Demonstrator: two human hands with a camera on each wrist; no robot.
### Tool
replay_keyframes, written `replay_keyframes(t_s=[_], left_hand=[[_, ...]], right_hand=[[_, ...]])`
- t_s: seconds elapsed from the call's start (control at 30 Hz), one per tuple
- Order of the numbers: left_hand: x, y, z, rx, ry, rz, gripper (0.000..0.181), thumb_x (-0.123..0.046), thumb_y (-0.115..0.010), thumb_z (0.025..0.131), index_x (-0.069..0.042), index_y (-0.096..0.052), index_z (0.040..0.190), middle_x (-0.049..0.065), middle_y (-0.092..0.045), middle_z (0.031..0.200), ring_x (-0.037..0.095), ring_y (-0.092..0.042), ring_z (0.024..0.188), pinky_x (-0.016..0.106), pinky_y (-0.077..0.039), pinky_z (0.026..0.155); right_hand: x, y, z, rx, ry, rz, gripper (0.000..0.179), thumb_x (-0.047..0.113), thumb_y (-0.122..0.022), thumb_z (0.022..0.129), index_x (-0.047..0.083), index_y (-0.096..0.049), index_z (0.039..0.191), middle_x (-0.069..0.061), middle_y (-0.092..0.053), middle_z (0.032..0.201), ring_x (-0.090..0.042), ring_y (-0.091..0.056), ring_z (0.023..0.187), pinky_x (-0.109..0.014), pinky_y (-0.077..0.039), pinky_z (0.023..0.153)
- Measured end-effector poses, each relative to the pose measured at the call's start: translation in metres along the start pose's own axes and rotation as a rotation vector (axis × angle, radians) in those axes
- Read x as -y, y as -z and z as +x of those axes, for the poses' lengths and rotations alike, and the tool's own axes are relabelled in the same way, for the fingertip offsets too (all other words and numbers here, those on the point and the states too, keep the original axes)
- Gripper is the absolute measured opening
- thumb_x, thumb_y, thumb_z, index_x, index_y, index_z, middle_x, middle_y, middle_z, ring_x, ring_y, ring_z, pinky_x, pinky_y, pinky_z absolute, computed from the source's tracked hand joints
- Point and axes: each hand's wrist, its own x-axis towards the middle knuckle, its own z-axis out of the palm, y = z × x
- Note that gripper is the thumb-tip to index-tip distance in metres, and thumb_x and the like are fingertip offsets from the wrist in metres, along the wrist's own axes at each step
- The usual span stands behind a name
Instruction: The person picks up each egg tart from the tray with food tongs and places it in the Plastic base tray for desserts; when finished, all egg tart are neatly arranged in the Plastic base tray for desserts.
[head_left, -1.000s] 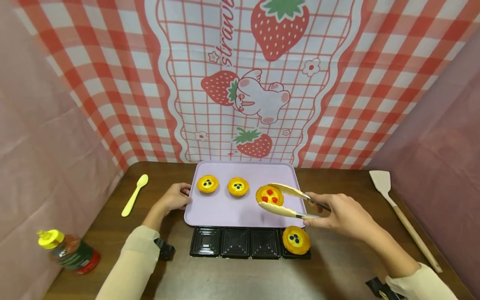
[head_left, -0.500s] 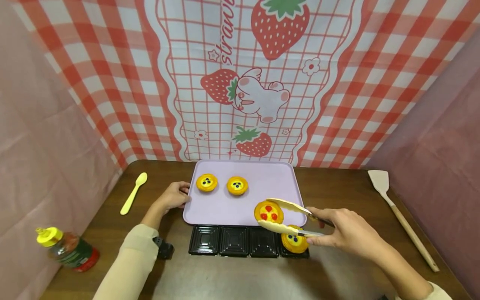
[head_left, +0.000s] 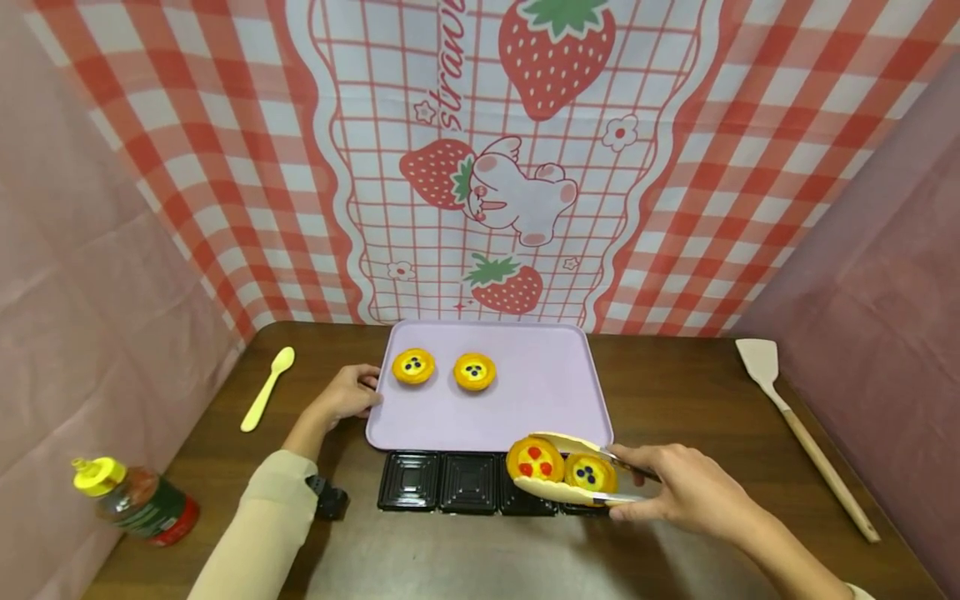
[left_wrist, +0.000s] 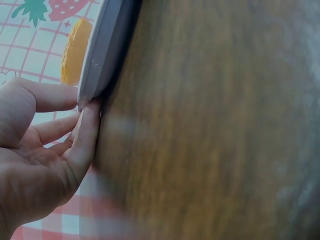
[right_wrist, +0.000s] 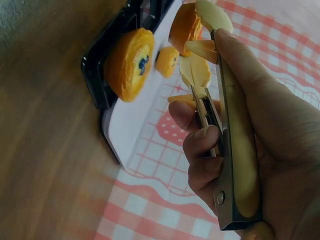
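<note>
Tray: our left hand is pinching its edge, presumably for steadiness.
Black container: sitting alongside, seemingly for easy reach.
Tongs: our right hand is squeezing these.
Red-topped tart: we are suspending it, tong-gripped, above the container.

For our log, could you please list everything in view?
Table: one, brown, below
Tray: one, lilac, on table
Compartments: four, black, before tray
Blue-dotted tarts: three, golden, two on tray, one in compartment
Tongs: one, cream-tipped, over compartments
Red-dotted tart: one, golden, in tongs
Spoon: one, yellow, left
Bottle: one, multicoloured, front left
Spatula: one, cream, right
Cloth: one, red-white, behind
Curtains: two, pink, sides
Sleeves: two, cream, forearms
Left grip: one, on tray edge
Right grip: one, on tongs
</note>
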Motion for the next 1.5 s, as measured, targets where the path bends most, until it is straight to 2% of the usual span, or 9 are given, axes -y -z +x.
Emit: replay_keyframes(t_s=[0.17,0.3,0.77,1.07,1.13,1.3,1.5], left_hand=[[0.001,0.0,-0.003,-0.01,0.001,-0.003,0.056,0.004,-0.064,0.084,0.012,-0.045,0.136,0.019,-0.051,0.105,0.021,-0.056,0.084,0.033,-0.056,0.061],[0.002,-0.001,-0.003,-0.018,-0.009,-0.014,0.055,0.005,-0.065,0.082,0.013,-0.046,0.134,0.018,-0.052,0.103,0.02,-0.057,0.081,0.033,-0.056,0.059],[0.002,-0.003,0.002,-0.025,-0.005,-0.023,0.055,0.006,-0.064,0.083,0.012,-0.047,0.134,0.017,-0.051,0.104,0.021,-0.056,0.083,0.032,-0.056,0.06],[0.002,-0.003,0.001,-0.013,-0.014,-0.051,0.056,0.008,-0.063,0.083,0.014,-0.044,0.135,0.021,-0.052,0.106,0.021,-0.058,0.083,0.034,-0.057,0.061],[0.002,-0.003,0.001,-0.014,-0.011,-0.048,0.056,0.008,-0.063,0.083,0.014,-0.044,0.135,0.021,-0.052,0.106,0.021,-0.058,0.083,0.034,-0.057,0.062],[0.002,-0.002,0.0,-0.015,-0.008,-0.046,0.057,0.007,-0.063,0.083,0.014,-0.044,0.135,0.021,-0.052,0.107,0.021,-0.058,0.083,0.035,-0.057,0.062],[0.001,-0.002,0.001,-0.019,0.005,-0.036,0.056,0.006,-0.063,0.083,0.013,-0.045,0.135,0.02,-0.052,0.106,0.022,-0.058,0.084,0.034,-0.057,0.063]], right_hand=[[0.0,-0.01,0.003,0.053,-0.022,0.019,0.071,0.058,-0.079,0.074,0.012,-0.068,0.127,0.016,-0.054,0.079,0.001,-0.041,0.063,-0.022,-0.035,0.051],[-0.002,-0.015,0.003,0.075,-0.04,0.014,0.073,0.06,-0.078,0.074,0.013,-0.068,0.128,0.014,-0.054,0.08,0.0,-0.041,0.062,-0.022,-0.035,0.05],[-0.005,-0.024,0.002,0.067,-0.035,0.012,0.073,0.06,-0.078,0.074,0.012,-0.068,0.128,0.013,-0.057,0.081,0.0,-0.042,0.063,-0.023,-0.036,0.051],[-0.003,-0.024,0.001,0.064,-0.039,-0.028,0.081,0.065,-0.078,0.069,0.012,-0.068,0.129,0.005,-0.071,0.099,-0.005,-0.057,0.077,-0.029,-0.047,0.06],[-0.003,-0.025,0.001,0.064,-0.05,-0.039,0.083,0.067,-0.079,0.067,0.012,-0.068,0.129,0.005,-0.071,0.1,-0.005,-0.058,0.079,-0.03,-0.048,0.062],[-0.001,-0.025,-0.001,0.05,-0.048,-0.044,0.088,0.068,-0.081,0.063,0.011,-0.067,0.129,0.011,-0.064,0.089,-0.006,-0.053,0.073,-0.028,-0.043,0.058],[0.001,-0.021,-0.001,0.055,-0.038,0.0,0.093,0.067,-0.083,0.061,0.008,-0.064,0.13,0.011,-0.058,0.085,-0.007,-0.051,0.071,-0.025,-0.039,0.057]])
